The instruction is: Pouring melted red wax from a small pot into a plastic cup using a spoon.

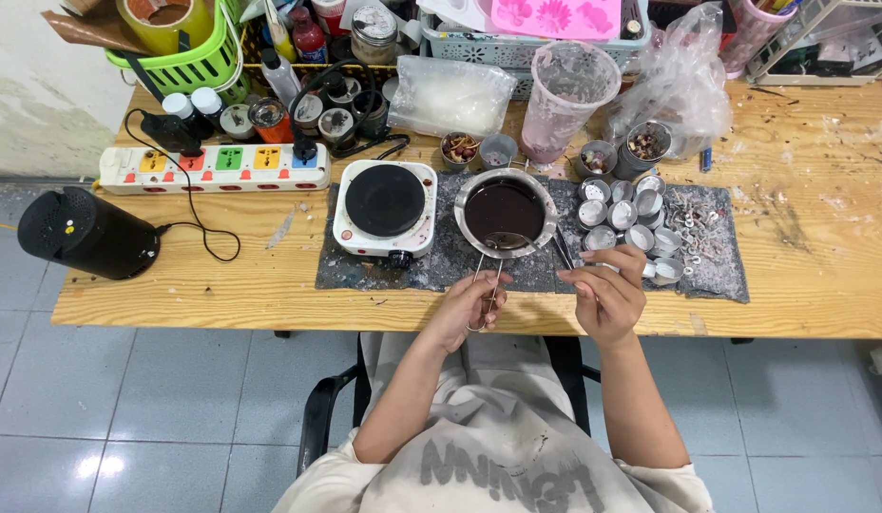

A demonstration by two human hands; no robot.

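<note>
Left hand (pixel 471 306), lower centre of frame: fingers pinched on the wire handle (pixel 488 285) of a small strainer. Handle's long axis runs near vertical in frame, loop end toward the person, working end pointing up-frame into the metal pot (pixel 506 213). The strainer head rests at the pot's near rim, partly in the dark liquid.

Right hand (pixel 607 290), just right of the left: thumb and forefinger pressed together at the tips, pinching something too small to make out; other fingers curled loosely. Hand hovers over the near edge of the grey mat (pixel 441 261), beside the cluster of small metal cups (pixel 626 220).

Pot: one, round, centre of frame, on the mat. Cups right of it: roughly a dozen, silver, empty or nearly so, tightly grouped; exact count unclear. Pile of small metal bits (pixel 693 223) at the mat's right end.

Left of pot: one white single-burner hotplate (pixel 385 204), black round top, one knob on the near side.

Behind the mat: four small tins holding dried bits (pixel 460 147), one clear plastic measuring cup (pixel 565 95) with pinkish film, one clear bag of white material (pixel 450 95), crumpled clear plastic (pixel 683 85).

Upper left: one white power strip (pixel 213 166), four sockets coloured yellow, red, green, yellow-orange, plus a blue end. Green basket (pixel 199 57), several bottles and jars with round lids, labels unreadable. Pink mould (pixel 555 17) at the top edge.

Far left: one black cylinder device (pixel 85 233) at the edge of the wooden surface (pixel 821 275).
</note>
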